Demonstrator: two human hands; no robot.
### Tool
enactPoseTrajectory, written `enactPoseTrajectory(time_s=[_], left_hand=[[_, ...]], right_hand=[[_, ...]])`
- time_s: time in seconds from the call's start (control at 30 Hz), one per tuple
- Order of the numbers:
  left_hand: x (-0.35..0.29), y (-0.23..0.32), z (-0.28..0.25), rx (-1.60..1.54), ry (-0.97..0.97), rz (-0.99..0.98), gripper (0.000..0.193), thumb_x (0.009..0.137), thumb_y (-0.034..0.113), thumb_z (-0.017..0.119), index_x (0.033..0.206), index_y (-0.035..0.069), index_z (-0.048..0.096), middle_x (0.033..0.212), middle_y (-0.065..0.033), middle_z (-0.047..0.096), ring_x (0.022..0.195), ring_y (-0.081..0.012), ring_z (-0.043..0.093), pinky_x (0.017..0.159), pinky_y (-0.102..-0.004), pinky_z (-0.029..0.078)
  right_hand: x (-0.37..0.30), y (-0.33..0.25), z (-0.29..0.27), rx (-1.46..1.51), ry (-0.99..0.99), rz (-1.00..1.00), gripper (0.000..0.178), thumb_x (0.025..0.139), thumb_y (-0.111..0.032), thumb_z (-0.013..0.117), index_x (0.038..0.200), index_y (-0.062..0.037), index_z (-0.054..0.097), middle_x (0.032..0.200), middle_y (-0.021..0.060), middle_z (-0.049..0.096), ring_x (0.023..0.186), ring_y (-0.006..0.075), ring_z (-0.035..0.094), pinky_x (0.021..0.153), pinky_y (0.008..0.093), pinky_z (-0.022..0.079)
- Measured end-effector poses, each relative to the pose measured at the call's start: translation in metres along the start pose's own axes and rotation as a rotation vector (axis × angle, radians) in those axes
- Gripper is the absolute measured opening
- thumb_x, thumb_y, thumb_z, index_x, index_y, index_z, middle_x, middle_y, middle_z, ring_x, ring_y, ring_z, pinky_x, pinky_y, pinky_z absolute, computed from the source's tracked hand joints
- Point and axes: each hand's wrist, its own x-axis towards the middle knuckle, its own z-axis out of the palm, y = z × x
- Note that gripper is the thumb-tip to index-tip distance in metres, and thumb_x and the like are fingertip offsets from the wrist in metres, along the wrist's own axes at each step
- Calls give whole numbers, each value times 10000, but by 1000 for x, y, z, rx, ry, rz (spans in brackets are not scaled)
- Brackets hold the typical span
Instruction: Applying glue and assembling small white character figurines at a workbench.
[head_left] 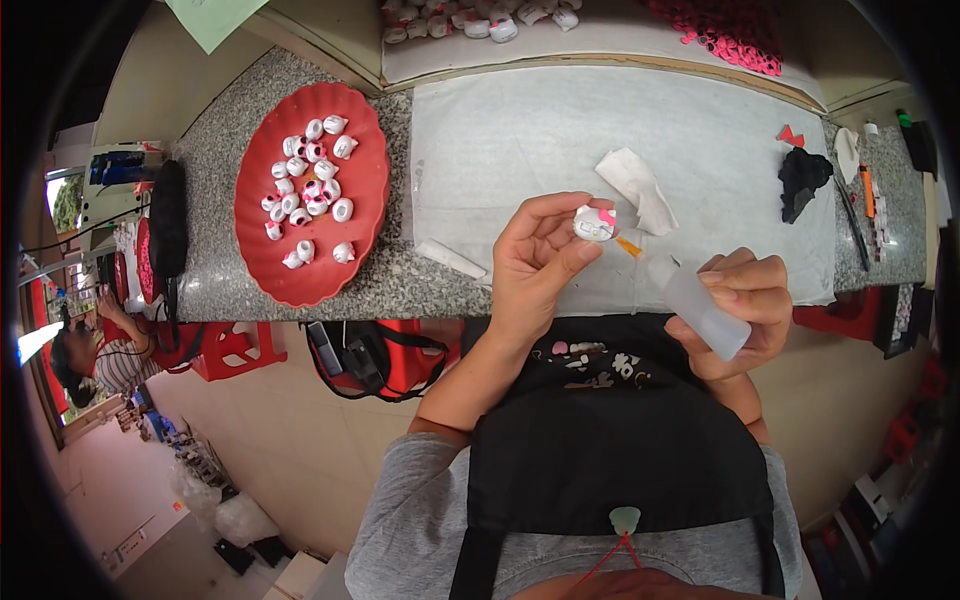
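Note:
Pinched between the thumb and fingers of my left hand [545, 250] is a small white figurine head [594, 224] with a pink bow. My right hand [745, 305] is wrapped round a translucent white squeeze bottle [705, 312], tilted so its amber nozzle tip [628, 247] points at the figurine head. The tip is right beside the head; whether it touches I cannot tell. Both hands are above the near part of the white work sheet [510, 150]. To the left, a red scalloped tray [262, 190] holds several similar white heads [343, 210], some with pink parts.
A folded white tissue [638, 190] lies beyond my hands, and a white paper strip [450, 258] lies left of them. At the right are a black cloth [803, 183], red scraps [790, 135] and an orange-handled tool [867, 190]. Pink pieces [730, 40] fill the shelf behind. Another person [110, 345] sits far left.

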Motion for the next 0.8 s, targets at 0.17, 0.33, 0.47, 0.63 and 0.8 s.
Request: enactPoseTrajectory(time_s=[0.17, 0.33, 0.47, 0.63, 0.8], left_hand=[[0, -1, 0, 6, 4, -1, 355, 689, -39, 531, 1021, -11, 410, 989, -177, 485, 885, -205, 506, 801, -334, 405], [-1, -1, 1, 20, -6, 9, 349, 689, -44, 529, 1016, -16, 411, 986, -177, 486, 870, -208, 513, 792, -321, 406], [-1, 0, 1, 37, 3, 6, 349, 687, -49, 529, 1014, -19, 411, 984, -175, 487, 860, -207, 517, 778, -301, 406], [-1, -1, 1, 47, 4, 19, 358, 676, -69, 534, 1009, -21, 414, 988, -168, 485, 877, -189, 504, 768, -273, 399], [-1, -4, -2, 136, -38, 89, 345, 673, -88, 529, 996, -21, 427, 995, -164, 480, 904, -175, 483, 768, -262, 394]], right_hand=[[0, -1, 0, -3, -20, 8, 373, 545, -107, 726, 801, -88, 456, 770, 55, 453, 560, 117, 421, 522, 230, 375], [0, -1, -1, 6, -15, 5, 371, 547, -99, 723, 806, -81, 458, 769, 57, 450, 555, 111, 416, 513, 223, 372], [-1, 0, -1, 6, 11, -6, 368, 552, -98, 720, 810, -79, 458, 771, 58, 447, 556, 109, 414, 511, 221, 371], [0, 1, -1, 20, -9, 0, 357, 563, -99, 715, 812, -84, 459, 772, 55, 450, 560, 111, 418, 515, 222, 374], [0, 0, 1, -8, -17, 3, 371, 554, -116, 724, 810, -85, 458, 772, 58, 455, 568, 116, 428, 532, 231, 378]])
